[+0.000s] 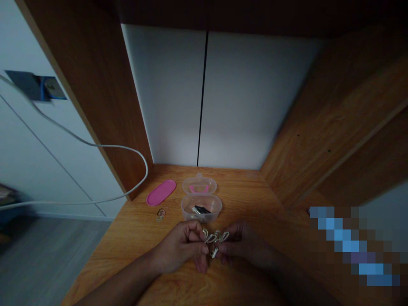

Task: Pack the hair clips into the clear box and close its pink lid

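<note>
Both my hands meet just above the wooden desk (248, 195), pinching a small bunch of silvery metal clips (215, 239) between them. My left hand (181, 250) grips the bunch from the left with curled fingers. My right hand (244, 244) holds it from the right, fingers closed. One clip hangs down from the bunch. Just beyond my hands stands a small clear plastic container (201, 207), open, with dark clips inside. Its clear lid (199, 185) with a pink handle lies right behind it.
A pink oval lid (161, 192) lies at the desk's back left, with a few small rings (161, 213) near it. A white cable (95, 145) loops off the left edge. Wooden side panels and a white back wall (204, 97) enclose the desk.
</note>
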Demonstrator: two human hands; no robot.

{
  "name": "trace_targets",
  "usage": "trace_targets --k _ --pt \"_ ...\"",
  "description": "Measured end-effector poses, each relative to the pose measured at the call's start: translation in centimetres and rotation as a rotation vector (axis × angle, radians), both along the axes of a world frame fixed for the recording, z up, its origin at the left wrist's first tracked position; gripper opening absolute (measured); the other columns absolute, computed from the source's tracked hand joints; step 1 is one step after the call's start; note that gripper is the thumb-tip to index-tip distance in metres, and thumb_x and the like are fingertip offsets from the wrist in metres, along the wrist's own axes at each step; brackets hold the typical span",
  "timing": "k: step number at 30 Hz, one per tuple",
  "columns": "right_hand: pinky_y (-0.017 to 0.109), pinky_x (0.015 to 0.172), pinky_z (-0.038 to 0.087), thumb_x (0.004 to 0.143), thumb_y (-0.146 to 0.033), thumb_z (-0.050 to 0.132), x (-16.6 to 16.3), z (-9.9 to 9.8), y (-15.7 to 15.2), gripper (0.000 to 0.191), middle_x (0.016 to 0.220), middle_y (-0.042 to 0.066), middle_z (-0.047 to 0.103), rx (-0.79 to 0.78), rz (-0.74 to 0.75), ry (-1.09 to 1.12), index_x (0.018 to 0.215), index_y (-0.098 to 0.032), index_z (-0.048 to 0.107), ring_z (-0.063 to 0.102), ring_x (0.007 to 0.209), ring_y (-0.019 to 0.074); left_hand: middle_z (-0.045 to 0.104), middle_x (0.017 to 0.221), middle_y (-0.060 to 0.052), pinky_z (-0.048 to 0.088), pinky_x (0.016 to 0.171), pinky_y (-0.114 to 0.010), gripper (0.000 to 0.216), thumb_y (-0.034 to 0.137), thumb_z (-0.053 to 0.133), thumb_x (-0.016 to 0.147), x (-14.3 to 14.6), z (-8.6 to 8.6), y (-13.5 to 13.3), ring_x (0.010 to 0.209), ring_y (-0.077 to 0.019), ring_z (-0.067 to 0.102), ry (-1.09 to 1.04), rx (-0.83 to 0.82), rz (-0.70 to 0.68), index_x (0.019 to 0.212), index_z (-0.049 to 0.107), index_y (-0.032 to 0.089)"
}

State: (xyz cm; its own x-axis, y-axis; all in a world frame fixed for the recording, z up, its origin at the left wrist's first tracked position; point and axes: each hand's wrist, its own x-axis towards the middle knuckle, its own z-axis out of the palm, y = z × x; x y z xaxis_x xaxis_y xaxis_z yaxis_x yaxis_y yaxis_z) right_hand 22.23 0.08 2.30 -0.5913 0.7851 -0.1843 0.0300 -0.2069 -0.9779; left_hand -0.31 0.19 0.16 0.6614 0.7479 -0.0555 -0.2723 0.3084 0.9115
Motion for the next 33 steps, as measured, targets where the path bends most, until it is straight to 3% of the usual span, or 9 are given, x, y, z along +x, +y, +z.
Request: trace_targets --k 11,16,25,33 --pt "0.024 0.061 0.049 0.073 -0.041 0.083 -0.1 -0.3 0.1 0.029 0.069 0.003 0.073 -0.009 -0.021 0.042 0.075 -0.013 0.077 0.062 0.058 0.0104 0.073 0.065 -0.004 0.049 0.045 -0.019 0.038 0.053 0.060 0.092 -0.1 -0.4 0.2 0.045 -0.0131 0.066 -0.011 0.105 -0.043 0.093 0.044 0.018" --pt "0.024 0.062 0.053 0.068 -0.032 0.088 -0.2 -1.4 0.1 0.029 0.075 0.002 0.074 -0.041 -0.068 0.086 0.084 -0.014 0.071 0.067 0.062 0.0114 0.073 0.079 -0.005 0.051 0.051 -0.022 0.037 0.049 0.063 0.091 -0.2 0.1 0.0 0.053 -0.0136 0.069 0.004 0.085 -0.054 0.098 0.043 0.019" --pt "0.025 0.061 0.056 0.066 -0.022 0.089 -1.0 -0.8 -0.1 0.058 0.077 0.003 0.078 -0.022 -0.118 0.175 0.111 -0.019 0.053 0.073 0.064 0.0156 0.074 0.084 -0.008 0.053 0.058 -0.023 0.040 0.041 0.074 0.085 -0.1 0.0 -0.3 0.060 -0.0129 0.069 0.031 0.070 -0.060 0.099 0.046 0.016" --pt "0.023 0.065 0.055 0.063 -0.023 0.091 -1.0 -0.9 -0.4 0.045 0.079 0.000 0.076 0.049 -0.228 0.067 0.099 -0.018 0.063 0.071 0.066 0.0127 0.075 0.084 -0.007 0.054 0.060 -0.024 0.038 0.040 0.076 0.082 0.0 0.4 -0.5 0.060 -0.0116 0.069 0.026 0.033 -0.037 0.093 0.051 0.015"
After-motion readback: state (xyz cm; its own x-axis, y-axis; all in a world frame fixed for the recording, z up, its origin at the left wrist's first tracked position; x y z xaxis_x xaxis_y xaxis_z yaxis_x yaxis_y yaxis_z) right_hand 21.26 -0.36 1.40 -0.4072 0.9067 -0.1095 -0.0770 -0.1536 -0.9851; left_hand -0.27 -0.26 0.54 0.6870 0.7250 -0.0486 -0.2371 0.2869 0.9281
